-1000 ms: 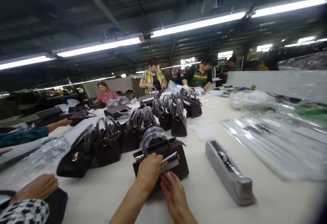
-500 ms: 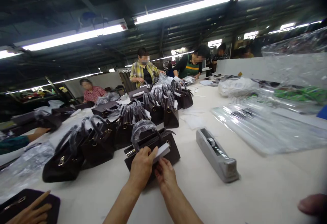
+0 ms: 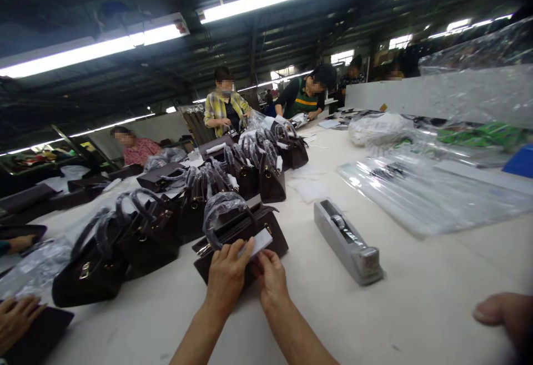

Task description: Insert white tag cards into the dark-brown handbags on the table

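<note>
A dark handbag [image 3: 270, 223] stands on the white table in front of me, its raised handle [image 3: 212, 215] wrapped in clear plastic. Against the bag's near side lies a white folded piece [image 3: 262, 241]. My left hand [image 3: 227, 270] is closed on that white piece, thumb along it and fingers over the bag's edge. Just right of it and lower, my right hand [image 3: 270, 279] pinches at the white piece's lower edge; what lies between its fingertips is too small to make out. A grey tape dispenser [image 3: 347, 243] stands to the right of the bag.
Several dark handbags [image 3: 152, 237] with wrapped handles crowd the left and middle. Clear plastic bags [image 3: 428, 193] lie at the right. Other people's hands show at the left edge [image 3: 16, 320] and right edge [image 3: 503, 315]. Two people [image 3: 227, 106] work at the far end.
The view has shifted slightly, moving the scene left and up. My hands stay on the bag and white piece. At the left, another person's hand and dark bag have moved.
</note>
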A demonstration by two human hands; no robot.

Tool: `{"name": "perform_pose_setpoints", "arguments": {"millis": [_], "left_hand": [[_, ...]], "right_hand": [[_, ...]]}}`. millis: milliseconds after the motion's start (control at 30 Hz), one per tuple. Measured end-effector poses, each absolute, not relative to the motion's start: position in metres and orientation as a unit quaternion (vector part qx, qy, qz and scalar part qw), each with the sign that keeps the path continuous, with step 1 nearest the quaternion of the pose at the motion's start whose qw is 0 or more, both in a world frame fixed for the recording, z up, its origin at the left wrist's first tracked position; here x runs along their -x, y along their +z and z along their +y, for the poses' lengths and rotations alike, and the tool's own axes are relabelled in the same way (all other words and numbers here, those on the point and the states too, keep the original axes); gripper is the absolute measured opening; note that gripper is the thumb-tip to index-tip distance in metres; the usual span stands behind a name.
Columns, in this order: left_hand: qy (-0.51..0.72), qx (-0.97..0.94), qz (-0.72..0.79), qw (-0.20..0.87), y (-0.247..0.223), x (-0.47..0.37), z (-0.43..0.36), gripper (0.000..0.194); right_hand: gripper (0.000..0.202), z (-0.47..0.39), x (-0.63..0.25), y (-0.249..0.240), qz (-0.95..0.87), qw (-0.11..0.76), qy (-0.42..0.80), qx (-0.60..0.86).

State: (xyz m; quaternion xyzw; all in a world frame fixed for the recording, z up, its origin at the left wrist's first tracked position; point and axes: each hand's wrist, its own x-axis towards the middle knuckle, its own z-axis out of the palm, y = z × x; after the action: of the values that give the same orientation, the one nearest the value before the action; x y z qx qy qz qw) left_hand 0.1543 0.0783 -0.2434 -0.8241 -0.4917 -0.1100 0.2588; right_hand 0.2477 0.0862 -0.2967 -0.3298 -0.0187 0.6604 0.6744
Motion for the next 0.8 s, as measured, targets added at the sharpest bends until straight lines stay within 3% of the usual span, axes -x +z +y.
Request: {"name": "perform_pose_setpoints", "arguments": {"millis": [100, 300, 567, 667, 800], "left_hand": [[-0.138, 0.825, -0.500, 0.225, -0.245, -0.157, 0.076, 0.045], [-0.183, 0.818, -0.513, 0.185, -0.248, -0.162, 0.078, 0.045], [-0.230, 0.785, -0.545, 0.184, -0.249, -0.172, 0.086, 0.023], [-0.239, 0.782, -0.549, 0.169, -0.250, -0.173, 0.087, 0.021], [-0.250, 0.785, -0.547, 0.145, -0.251, -0.172, 0.089, 0.021]], "right_hand": [[0.035, 0.084, -0.249, -0.292, -0.056, 0.681, 0.656, 0.320], [0.020, 0.082, -0.260, -0.293, -0.227, 0.671, 0.618, 0.339], [0.014, 0.106, -0.310, -0.292, -0.529, 0.634, 0.386, 0.411], [0.027, 0.125, -0.329, -0.284, -0.629, 0.593, 0.330, 0.380], [0.026, 0.149, -0.343, -0.269, -0.741, 0.506, 0.318, 0.305]]}}
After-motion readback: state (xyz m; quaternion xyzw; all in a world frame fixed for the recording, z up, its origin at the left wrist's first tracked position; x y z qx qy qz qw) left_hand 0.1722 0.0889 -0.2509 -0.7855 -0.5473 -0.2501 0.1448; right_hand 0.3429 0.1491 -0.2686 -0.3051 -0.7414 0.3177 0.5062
